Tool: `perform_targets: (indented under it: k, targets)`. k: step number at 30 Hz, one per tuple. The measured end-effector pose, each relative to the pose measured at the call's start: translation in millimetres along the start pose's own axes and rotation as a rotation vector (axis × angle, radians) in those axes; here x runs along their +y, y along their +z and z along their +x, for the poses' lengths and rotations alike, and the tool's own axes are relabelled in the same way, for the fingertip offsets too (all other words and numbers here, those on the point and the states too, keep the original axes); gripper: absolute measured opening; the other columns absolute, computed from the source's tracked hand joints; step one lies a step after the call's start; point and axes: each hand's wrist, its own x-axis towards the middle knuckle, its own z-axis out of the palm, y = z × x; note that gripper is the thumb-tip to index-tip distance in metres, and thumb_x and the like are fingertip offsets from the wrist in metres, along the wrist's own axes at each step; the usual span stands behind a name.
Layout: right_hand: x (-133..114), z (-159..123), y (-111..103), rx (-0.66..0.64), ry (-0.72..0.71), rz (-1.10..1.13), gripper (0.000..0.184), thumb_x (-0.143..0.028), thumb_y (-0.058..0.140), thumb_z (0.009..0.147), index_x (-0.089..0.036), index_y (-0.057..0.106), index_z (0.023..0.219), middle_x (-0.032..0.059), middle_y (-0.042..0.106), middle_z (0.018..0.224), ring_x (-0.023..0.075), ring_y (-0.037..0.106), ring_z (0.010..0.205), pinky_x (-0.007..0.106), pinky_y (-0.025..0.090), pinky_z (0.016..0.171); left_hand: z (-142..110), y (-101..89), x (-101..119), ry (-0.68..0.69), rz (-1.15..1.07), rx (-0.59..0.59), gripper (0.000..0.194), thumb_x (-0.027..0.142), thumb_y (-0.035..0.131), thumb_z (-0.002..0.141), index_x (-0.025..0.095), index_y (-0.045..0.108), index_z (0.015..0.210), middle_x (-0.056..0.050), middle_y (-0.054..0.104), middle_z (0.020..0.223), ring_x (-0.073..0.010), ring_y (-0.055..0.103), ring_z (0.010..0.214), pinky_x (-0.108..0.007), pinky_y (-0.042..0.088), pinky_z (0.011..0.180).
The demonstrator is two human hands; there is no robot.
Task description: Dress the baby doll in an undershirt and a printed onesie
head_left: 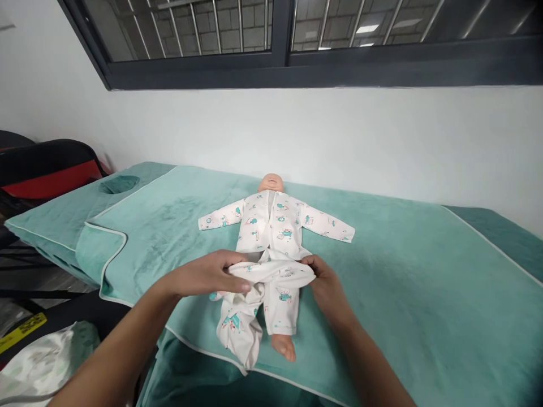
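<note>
A baby doll (271, 182) lies on its back on a green-covered bed, head toward the wall. It wears a white printed long-sleeved top (271, 223) with both sleeves spread outward. Matching baby pants (280, 305) are around its legs; one bare foot (284, 346) sticks out of the right-hand leg. The other pant leg lies rumpled, and no foot shows at its end. My left hand (216, 274) grips the waistband at its left side, thumb on top. At the waistband's right end, my right hand (324, 282) pinches the fabric. The waistband is stretched between them.
The green bed cover (416, 282) has pale piping, with a folded edge at left. A face hole (119, 184) is in the bed's left end. A black and red chair (51, 169) stands far left. White printed cloth (46, 362) lies lower left. Behind are a wall and barred window.
</note>
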Motion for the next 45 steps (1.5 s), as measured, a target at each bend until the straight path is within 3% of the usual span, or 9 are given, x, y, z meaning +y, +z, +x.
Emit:
perform_targets:
  k: [4, 8, 13, 16, 21, 26, 30, 35, 45]
  targets:
    - [-7.0, 2.9, -1.4, -0.115, -0.04, -0.115, 0.003, -0.022, 0.057, 0.077, -0.019, 0.057, 0.079, -0.0001, 0.061, 0.081, 0.0182, 0.055, 0.08, 0.03, 0.042, 0.073, -10.0, -11.8, -10.7, -0.044, -0.206, 0.043, 0.026, 0.039, 0.068, 0.078, 0.016, 0.069, 0.09, -0.005, 0.069, 0.085, -0.0194, 0.061, 0.076, -0.026, 0.045, 0.065]
    - [-40.2, -3.0, -11.1, -0.303, -0.12, -0.387, 0.016, -0.022, 0.054, 0.082, -0.021, 0.063, 0.096, 0.0049, 0.065, 0.102, 0.0249, 0.057, 0.099, 0.039, 0.045, 0.088, 2.4, 10.9, -18.5, -0.006, -0.384, 0.22, 0.029, 0.044, 0.066, 0.082, 0.016, 0.064, 0.09, -0.004, 0.065, 0.085, -0.0164, 0.059, 0.076, -0.025, 0.045, 0.067]
    - [-97.5, -5.7, -6.5, -0.46, -0.128, -0.38, 0.044, -0.037, 0.065, 0.084, -0.027, 0.057, 0.126, 0.006, 0.06, 0.128, 0.0264, 0.055, 0.114, 0.04, 0.044, 0.098, 21.9, 39.9, 6.2, 0.114, -0.42, 0.309, 0.032, 0.048, 0.065, 0.082, 0.017, 0.061, 0.091, -0.001, 0.061, 0.082, -0.0153, 0.057, 0.075, -0.026, 0.044, 0.067]
    - [-113.8, 5.3, 17.8, -0.482, -0.107, -0.289, 0.045, -0.042, 0.068, 0.081, -0.024, 0.061, 0.121, 0.0045, 0.066, 0.114, 0.0242, 0.06, 0.101, 0.035, 0.049, 0.084, 28.0, 44.8, 25.3, 0.194, -0.366, 0.318, 0.032, 0.049, 0.063, 0.083, 0.017, 0.061, 0.086, 0.0, 0.06, 0.081, -0.0147, 0.055, 0.075, -0.025, 0.044, 0.067]
    - [-110.7, 27.3, 37.3, -0.42, -0.01, -0.198, 0.02, -0.038, 0.07, 0.077, -0.018, 0.066, 0.079, -0.002, 0.063, 0.074, 0.0143, 0.055, 0.066, 0.025, 0.041, 0.059, 20.2, 29.8, 17.0, 0.124, -0.32, 0.422, 0.034, 0.05, 0.06, 0.085, 0.017, 0.064, 0.081, 0.0, 0.061, 0.075, -0.0133, 0.053, 0.068, -0.023, 0.041, 0.061]
    - [-99.7, 38.0, 41.6, -0.333, 0.106, 0.122, 0.021, -0.033, 0.073, 0.072, -0.019, 0.062, 0.082, -0.0025, 0.06, 0.073, 0.0137, 0.056, 0.065, 0.023, 0.042, 0.058, 5.5, 23.5, -13.2, 0.006, -0.366, -0.034, 0.031, 0.041, 0.074, 0.075, 0.016, 0.072, 0.094, -0.006, 0.072, 0.093, -0.0214, 0.063, 0.082, -0.027, 0.046, 0.072]
    - [-101.2, 40.4, 49.3, -0.529, 0.122, 0.049, 0.03, -0.04, 0.073, 0.075, -0.018, 0.066, 0.094, 0.0014, 0.066, 0.086, 0.0163, 0.06, 0.076, 0.026, 0.046, 0.066, 10.3, 35.1, -23.4, 0.038, -0.684, 0.223, 0.031, 0.041, 0.071, 0.079, 0.015, 0.072, 0.096, -0.006, 0.073, 0.087, -0.0185, 0.064, 0.077, -0.027, 0.046, 0.072]
    - [-109.6, 41.1, 41.1, -0.794, 0.116, -0.185, 0.028, -0.033, 0.075, 0.072, -0.019, 0.07, 0.095, 0.0014, 0.069, 0.091, 0.0188, 0.062, 0.08, 0.028, 0.047, 0.07, 16.5, 38.4, -24.7, 0.066, -0.89, 0.281, 0.03, 0.036, 0.074, 0.077, 0.013, 0.071, 0.096, -0.006, 0.071, 0.081, -0.0163, 0.062, 0.07, -0.025, 0.044, 0.065]
    - [-94.4, 41.7, 42.9, -0.418, 0.212, 0.23, 0.014, -0.023, 0.069, 0.07, -0.016, 0.066, 0.082, -0.0008, 0.063, 0.069, 0.0129, 0.055, 0.06, 0.023, 0.04, 0.056, 17.3, 39.7, -22.0, -0.016, -0.834, 0.241, 0.039, 0.044, 0.076, 0.074, 0.012, 0.072, 0.096, -0.008, 0.073, 0.082, -0.0173, 0.065, 0.068, -0.025, 0.047, 0.061]
